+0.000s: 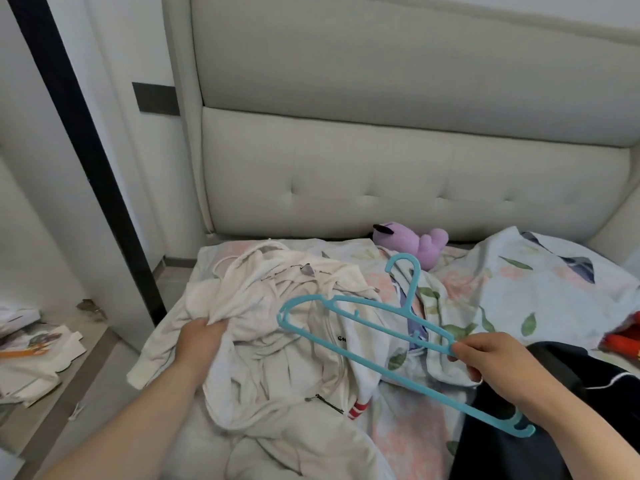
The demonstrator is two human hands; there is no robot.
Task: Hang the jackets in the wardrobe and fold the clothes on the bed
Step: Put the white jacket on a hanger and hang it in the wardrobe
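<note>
Fingers of the left hand [200,338] bunch cloth of the white jacket [277,344], which lies crumpled on the bed [408,424]. Just right of the jacket, the right hand [498,368] pinches a blue hanger [363,323] held partly over it. Beyond the jacket, a purple plush toy [419,242] rests against the headboard [381,174].

A home bedroom: a bed [502,289] in floral bedding against a tufted headboard [381,174], a plush toy [419,242] beside it.

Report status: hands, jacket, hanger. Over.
Left hand grips white jacket, crumpled on bed. Right hand holds blue hanger over it, not yet inserted. Dark garment lies right of jacket, not blocking.
</note>
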